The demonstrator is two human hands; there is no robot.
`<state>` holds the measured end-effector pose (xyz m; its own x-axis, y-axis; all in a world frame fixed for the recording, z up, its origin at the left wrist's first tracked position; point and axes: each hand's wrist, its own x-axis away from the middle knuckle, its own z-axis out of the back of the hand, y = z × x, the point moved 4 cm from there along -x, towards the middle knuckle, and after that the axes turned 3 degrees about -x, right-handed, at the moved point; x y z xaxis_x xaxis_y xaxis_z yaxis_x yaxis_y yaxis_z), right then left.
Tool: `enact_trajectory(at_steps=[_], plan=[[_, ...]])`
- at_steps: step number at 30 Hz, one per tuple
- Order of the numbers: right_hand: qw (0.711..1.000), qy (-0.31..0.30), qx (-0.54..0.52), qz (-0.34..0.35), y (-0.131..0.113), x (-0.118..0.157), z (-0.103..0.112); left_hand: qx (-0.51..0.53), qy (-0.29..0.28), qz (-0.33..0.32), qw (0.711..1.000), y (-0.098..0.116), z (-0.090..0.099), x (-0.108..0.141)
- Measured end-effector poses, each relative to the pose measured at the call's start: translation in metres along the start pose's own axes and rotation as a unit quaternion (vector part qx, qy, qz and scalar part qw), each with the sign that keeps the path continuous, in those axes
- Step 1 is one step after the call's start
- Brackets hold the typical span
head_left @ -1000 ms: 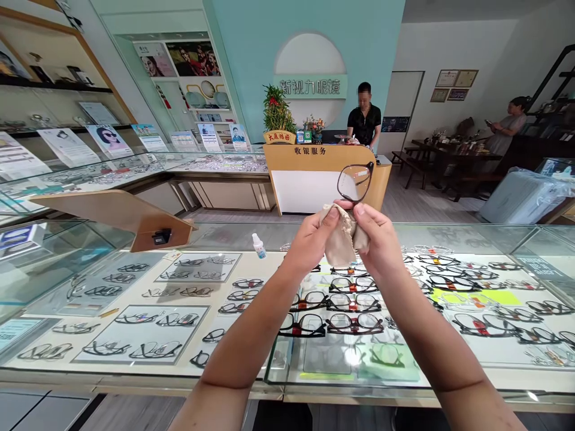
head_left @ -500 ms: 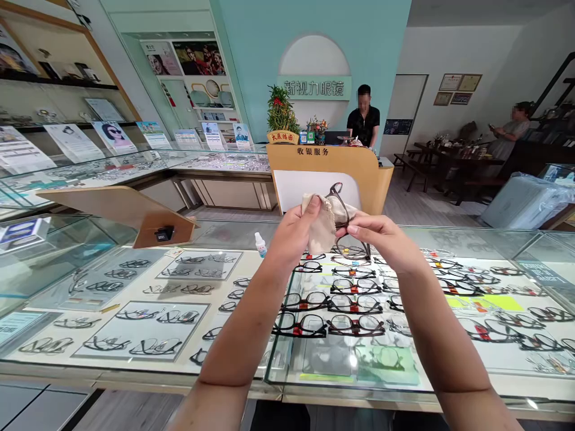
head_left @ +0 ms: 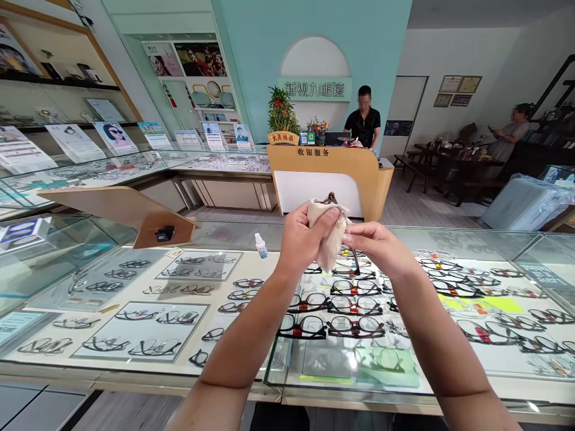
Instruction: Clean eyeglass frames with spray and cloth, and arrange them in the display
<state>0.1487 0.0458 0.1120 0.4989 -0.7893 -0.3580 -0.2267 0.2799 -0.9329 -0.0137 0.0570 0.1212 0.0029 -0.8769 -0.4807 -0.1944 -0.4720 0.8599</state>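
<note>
My left hand is closed on a beige cleaning cloth, thumb pressed on its near side. The cloth is folded around a pair of dark-framed eyeglasses and covers most of them. One frame end shows above the cloth and a temple arm hangs below it. Pinching the glasses at the cloth's right edge is my right hand; its exact grip point is partly hidden. Both hands are above the glass display counter. A small white spray bottle stands on the counter to the left of my hands.
Rows of eyeglasses lie inside the glass case below my hands. A tilted wooden board stands at the left. Beyond is a wooden cashier desk with a person behind it. Another person is at the far right.
My left hand has moved right with the cloth, which now wraps over the glasses. The glasses, more exposed before, are now mostly covered. My right hand has shifted slightly down.
</note>
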Motion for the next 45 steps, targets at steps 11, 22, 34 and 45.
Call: enact_trajectory(at_steps=[11,22,34,45], plan=[[0.997,0.048,-0.061,-0.018,-0.008,0.002,0.007,0.086,-0.166,0.067,0.980,0.004,0.005,-0.008],[1.000,0.018,0.017,-0.013,0.002,-0.001,-0.005,0.077,0.038,0.033,0.996,-0.013,-0.004,-0.004],[0.992,0.114,-0.054,0.028,-0.006,0.000,0.018,0.175,0.018,0.096,0.980,-0.009,0.022,-0.026],[0.821,0.177,0.510,0.186,-0.009,0.005,-0.020,0.267,-0.003,0.188,0.945,0.006,0.005,-0.010]])
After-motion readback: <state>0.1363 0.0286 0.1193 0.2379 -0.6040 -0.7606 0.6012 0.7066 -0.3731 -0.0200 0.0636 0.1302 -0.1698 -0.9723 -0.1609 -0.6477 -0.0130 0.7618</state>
